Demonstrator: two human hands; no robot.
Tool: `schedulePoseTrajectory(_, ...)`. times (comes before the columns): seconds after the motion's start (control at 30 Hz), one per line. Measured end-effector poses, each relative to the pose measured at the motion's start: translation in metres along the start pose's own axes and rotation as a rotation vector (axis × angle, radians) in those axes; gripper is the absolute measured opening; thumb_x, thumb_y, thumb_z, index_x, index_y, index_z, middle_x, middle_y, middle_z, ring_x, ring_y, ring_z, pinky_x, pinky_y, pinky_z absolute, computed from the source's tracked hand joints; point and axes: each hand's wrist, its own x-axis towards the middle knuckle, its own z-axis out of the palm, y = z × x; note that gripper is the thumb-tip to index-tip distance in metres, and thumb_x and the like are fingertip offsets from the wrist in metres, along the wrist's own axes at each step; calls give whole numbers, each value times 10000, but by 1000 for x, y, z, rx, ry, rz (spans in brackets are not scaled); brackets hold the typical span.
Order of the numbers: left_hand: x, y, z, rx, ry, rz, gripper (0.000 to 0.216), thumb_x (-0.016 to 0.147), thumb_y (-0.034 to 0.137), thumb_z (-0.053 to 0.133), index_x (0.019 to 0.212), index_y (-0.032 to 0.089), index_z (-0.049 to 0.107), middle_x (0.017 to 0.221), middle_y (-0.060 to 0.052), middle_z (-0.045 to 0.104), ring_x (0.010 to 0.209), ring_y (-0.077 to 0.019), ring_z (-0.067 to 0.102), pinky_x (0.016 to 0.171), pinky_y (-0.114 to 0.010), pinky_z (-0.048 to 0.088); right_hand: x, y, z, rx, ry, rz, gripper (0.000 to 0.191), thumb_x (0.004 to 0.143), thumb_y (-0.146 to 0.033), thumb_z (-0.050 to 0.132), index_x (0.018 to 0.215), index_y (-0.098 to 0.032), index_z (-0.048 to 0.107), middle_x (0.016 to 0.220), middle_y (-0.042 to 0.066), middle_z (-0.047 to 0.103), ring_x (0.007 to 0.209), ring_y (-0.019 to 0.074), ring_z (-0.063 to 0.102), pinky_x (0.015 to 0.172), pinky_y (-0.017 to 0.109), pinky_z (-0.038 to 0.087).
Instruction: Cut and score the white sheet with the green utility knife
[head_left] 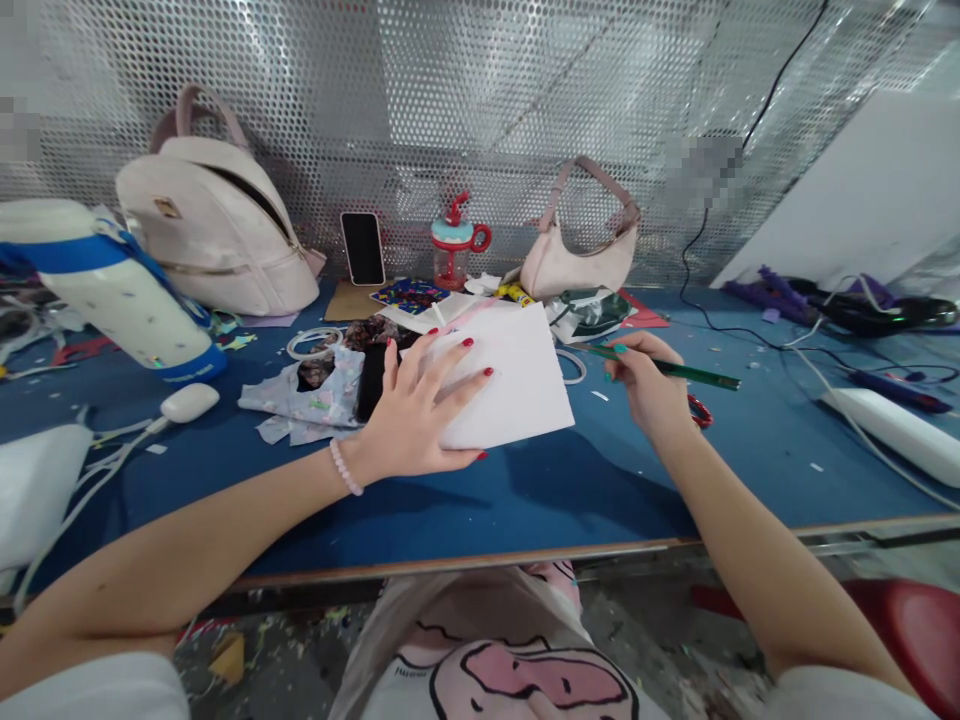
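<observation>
1. Left part of the white sheet (517, 385): left hand (416, 410) palm down, fingers spread wide, pressing the paper onto the blue table (570, 490).
2. Lies flat mid-table, this sheet, with its far left corner over patterned scraps (315, 395).
3. Just right of the sheet: right hand (645, 385), fingers curled and pinching a green pencil (675, 370), with the near end aimed at the sheet's right edge, apart from the paper.
4. Probably best: keep the spread pressure even so the sheet cannot slide on the scraps, and keep those fingertips out of the pencil's path.
5. Far left of the sheet: white bottle (105, 285), tilted, contents hidden.
6. Behind and left: pink backpack (217, 235), inside not visible.
7. Straight behind: clear cup (455, 250) with red straw lid, filling impossible to tell.
8. Behind and right: small pink handbag (581, 250), contents hidden.
</observation>
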Motion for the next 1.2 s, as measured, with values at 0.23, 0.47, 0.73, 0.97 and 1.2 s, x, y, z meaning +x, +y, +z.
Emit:
schedulePoseTrajectory(0.23, 1, -4, 3, -2, -24, -41, 832, 710, 612, 664, 1407, 232, 416, 1480, -155, 331, 1374, -459, 185, 1084, -665, 21, -1, -3, 1, -18, -16, -22, 81, 735, -196, 588, 674, -226, 633, 515, -41, 532, 496, 118, 461, 501, 269, 330)
schedulePoseTrajectory(0.47, 3, -10, 7, -37, -82, -82, 853, 700, 589, 682, 1413, 212, 403, 1494, -165, 292, 1374, -462, 170, 1085, -659, 3, -2, 0, 2, -89, -64, -22, 62, 737, -219, 586, 685, -234, 616, 525, -34, 529, 503, 135, 477, 514, 289, 382)
schedulePoseTrajectory(0.73, -1, -22, 10, 37, -13, 59, 825, 772, 636, 596, 1452, 252, 330, 1489, -134, 333, 1393, -452, 154, 1080, -671, -38, -5, 0, 2, -167, -112, -61, 67, 763, -216, 585, 708, -224, 623, 541, -29, 551, 519, 131, 494, 519, 277, 409)
schedulePoseTrajectory(0.97, 1, -20, 11, 22, -72, 41, 828, 781, 650, 570, 1458, 236, 333, 1505, -152, 308, 1393, -459, 147, 1063, -678, -64, -5, 7, 3, -191, -161, -65, 62, 788, -255, 605, 733, -226, 605, 560, -31, 569, 524, 134, 504, 534, 281, 413)
schedulePoseTrajectory(1.2, 2, -17, 17, -72, -250, 45, 906, 744, 694, 562, 1468, 211, 310, 1534, -192, 216, 1375, -452, 191, 1050, -683, -48, -2, 15, 4, -243, -195, -24, 51, 764, -222, 582, 717, -215, 600, 545, -37, 578, 527, 132, 515, 545, 277, 408)
